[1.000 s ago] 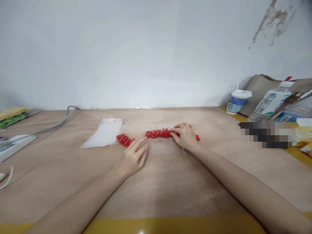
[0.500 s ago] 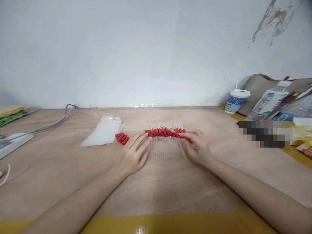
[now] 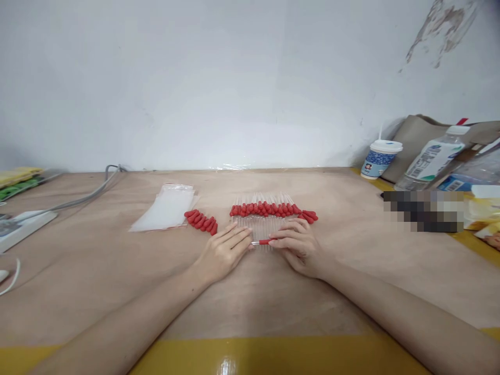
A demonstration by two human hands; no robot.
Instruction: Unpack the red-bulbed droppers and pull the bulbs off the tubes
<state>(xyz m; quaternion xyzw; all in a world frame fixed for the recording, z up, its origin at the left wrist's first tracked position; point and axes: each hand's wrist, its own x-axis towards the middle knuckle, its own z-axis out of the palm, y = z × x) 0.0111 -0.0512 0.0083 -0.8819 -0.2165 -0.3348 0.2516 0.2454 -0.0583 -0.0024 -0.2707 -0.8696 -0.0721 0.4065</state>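
Low over the middle of the table, a glass dropper with a red rubber bulb (image 3: 264, 241) lies level between my hands. My right hand (image 3: 302, 250) pinches its red bulb end. The fingers of my left hand (image 3: 221, 254) close on the clear tube end, their tips partly hidden. Behind and under it are several thin clear tubes (image 3: 262, 225) in a row. Beyond them runs a row of red-bulbed droppers (image 3: 265, 209), tips toward the wall. More red bulbs (image 3: 201, 221) lie slanted near my left fingers, and a few red bulbs (image 3: 310, 215) lie beyond my right hand.
A stack of clear plastic bags (image 3: 164, 209) lies left of the bulbs. Grey cable (image 3: 88, 199) and a white power strip (image 3: 27, 226) are at far left. A lidded cup (image 3: 380, 159), a bottle (image 3: 433, 159) and a bag (image 3: 410, 136) stand at right by the wall (image 3: 250, 94).
Both hands have drawn back toward me from the bulb row. A dropper now spans between them. More red bulbs show beside the left hand and at the row's right end.
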